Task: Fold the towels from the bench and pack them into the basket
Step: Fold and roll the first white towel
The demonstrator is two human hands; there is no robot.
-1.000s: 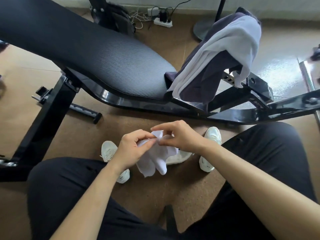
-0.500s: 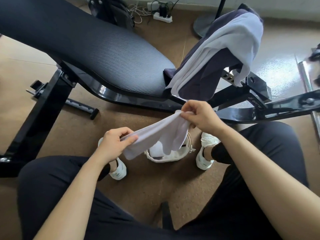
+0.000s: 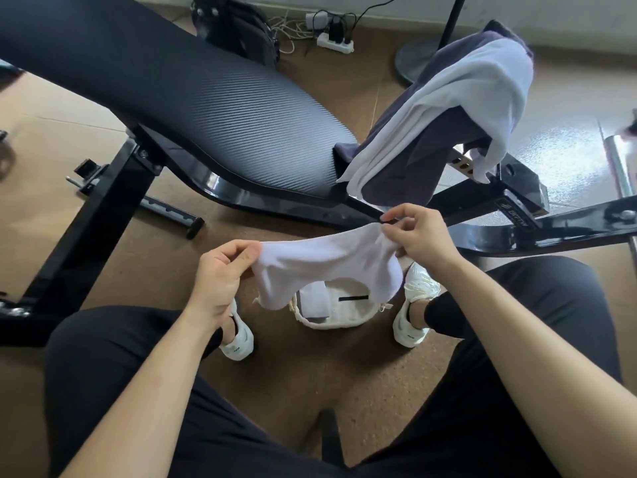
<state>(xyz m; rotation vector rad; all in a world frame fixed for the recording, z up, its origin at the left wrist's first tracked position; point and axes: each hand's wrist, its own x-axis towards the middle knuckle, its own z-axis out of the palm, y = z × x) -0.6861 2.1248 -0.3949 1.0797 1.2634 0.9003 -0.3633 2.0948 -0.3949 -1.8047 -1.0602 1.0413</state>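
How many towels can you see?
4. One white towel stretched between the left hand and right hand, one folded white towel in the basket, and a pale towel lying over a dark towel on the bench. More may hide in that pile.

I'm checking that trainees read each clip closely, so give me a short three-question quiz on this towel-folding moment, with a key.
1. Short answer: what colours of towel hang over the end of the bench?
2. True or false: the left hand alone holds the small white towel.
3. Multiple choice: the basket sits A) on the bench, B) on the floor between the person's shoes, C) on the person's lap.

Key
1. White and dark purple: a large white towel over a dark purple towel.
2. False: the right hand pinches the other end.
3. B.
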